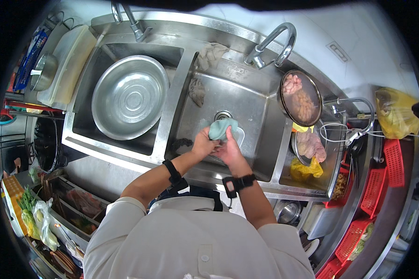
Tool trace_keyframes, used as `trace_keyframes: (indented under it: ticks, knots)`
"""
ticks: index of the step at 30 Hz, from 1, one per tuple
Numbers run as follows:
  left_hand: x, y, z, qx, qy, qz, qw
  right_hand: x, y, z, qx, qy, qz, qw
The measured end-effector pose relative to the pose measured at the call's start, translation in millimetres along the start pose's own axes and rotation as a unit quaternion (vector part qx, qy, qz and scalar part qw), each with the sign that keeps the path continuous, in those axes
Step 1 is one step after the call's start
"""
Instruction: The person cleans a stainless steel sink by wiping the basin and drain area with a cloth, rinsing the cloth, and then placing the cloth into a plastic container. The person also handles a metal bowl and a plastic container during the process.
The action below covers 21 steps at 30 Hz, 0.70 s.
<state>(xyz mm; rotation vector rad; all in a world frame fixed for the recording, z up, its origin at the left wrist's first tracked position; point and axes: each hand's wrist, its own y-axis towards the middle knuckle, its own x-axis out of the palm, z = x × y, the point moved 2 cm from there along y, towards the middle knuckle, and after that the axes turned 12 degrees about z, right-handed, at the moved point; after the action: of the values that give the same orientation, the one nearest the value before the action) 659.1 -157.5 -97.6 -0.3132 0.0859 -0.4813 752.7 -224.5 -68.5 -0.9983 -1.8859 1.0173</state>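
Both of my hands hold a bunched light green cloth (pixel 223 128) over the middle stainless steel sink basin (pixel 230 94), close to its drain (pixel 223 115). My left hand (pixel 205 142) grips the cloth from the left, its fingers partly under it. My right hand (pixel 229 149) has its thumb raised against the cloth's right side. A wet grey-brown cloth (pixel 197 92) lies on the basin floor at the upper left, and another greyish cloth (pixel 212 55) hangs over the back left corner. A dark bunched item, unclear in kind, lies at the front left of the basin.
A large metal basin (pixel 131 97) sits in the left sink. Faucets (pixel 276 45) rise along the back. At the right stand a lidded bowl of pinkish food (pixel 302 99), a bowl of raw meat (pixel 309 144), a yellow plastic bag (pixel 396 111) and red plastic baskets (pixel 373 191).
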Motion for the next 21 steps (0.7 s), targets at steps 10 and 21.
trace_keyframes:
  ticks: [10,21]
  knots:
    - [-42,-21,-7,-0.212,-0.096,0.053,0.971,14,57,23,-0.067,0.063,-0.078,0.993]
    - [-59,-10,31,-0.308,-0.327,-0.236,0.861,58,0,-23,-0.174,-0.321,-0.227,0.903]
